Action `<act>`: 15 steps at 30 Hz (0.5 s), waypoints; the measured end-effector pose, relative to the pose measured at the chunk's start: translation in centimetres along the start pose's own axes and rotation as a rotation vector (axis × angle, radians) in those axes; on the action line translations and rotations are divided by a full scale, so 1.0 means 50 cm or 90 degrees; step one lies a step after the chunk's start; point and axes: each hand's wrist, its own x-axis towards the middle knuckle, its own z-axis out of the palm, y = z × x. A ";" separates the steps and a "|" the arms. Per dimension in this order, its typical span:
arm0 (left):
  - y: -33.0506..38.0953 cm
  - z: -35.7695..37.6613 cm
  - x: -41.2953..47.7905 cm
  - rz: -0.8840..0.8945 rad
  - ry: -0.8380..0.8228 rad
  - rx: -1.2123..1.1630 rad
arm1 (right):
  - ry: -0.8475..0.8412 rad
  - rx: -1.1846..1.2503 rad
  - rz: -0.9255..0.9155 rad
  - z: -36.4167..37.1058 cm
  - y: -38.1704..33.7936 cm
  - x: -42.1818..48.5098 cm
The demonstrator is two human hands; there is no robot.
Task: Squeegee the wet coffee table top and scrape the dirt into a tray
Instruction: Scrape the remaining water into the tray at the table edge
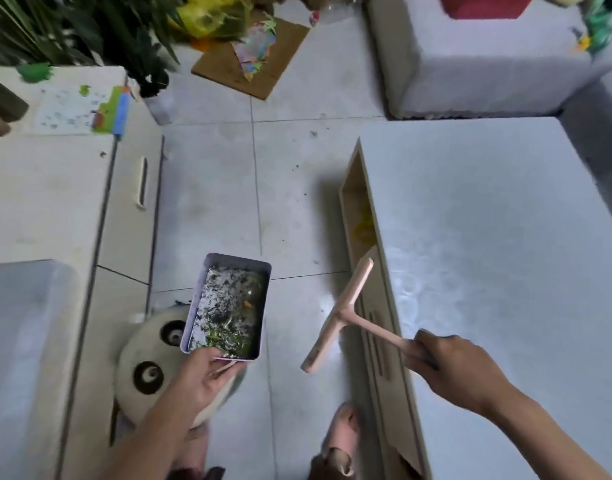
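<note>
In the head view, my left hand pinches the near short end of the lilac rectangular tray, seemingly tin. My thumb lies over the rim and my fingers are underneath. I hold it level above the grey tiled floor so the dark water, grit and green scraps inside do not slop out. It hangs over a round panda-face stool, apart from the table. My right hand is curled round the handle of the pink plastic T-shaped squeegee. Its blade hangs clear of the surface, slanting just past the table's left edge, between tray and table. The pale grey coffee table top lies to my right, and wet streaks shimmer near its left edge. I judge that patch needs more strokes.
</note>
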 end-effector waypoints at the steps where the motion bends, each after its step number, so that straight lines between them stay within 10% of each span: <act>1: -0.032 0.032 0.006 -0.010 -0.004 -0.007 | -0.005 -0.002 0.000 0.002 0.047 -0.001; 15: -0.353 0.366 0.172 -0.011 -0.060 0.106 | -0.067 -0.006 0.029 0.114 0.559 0.012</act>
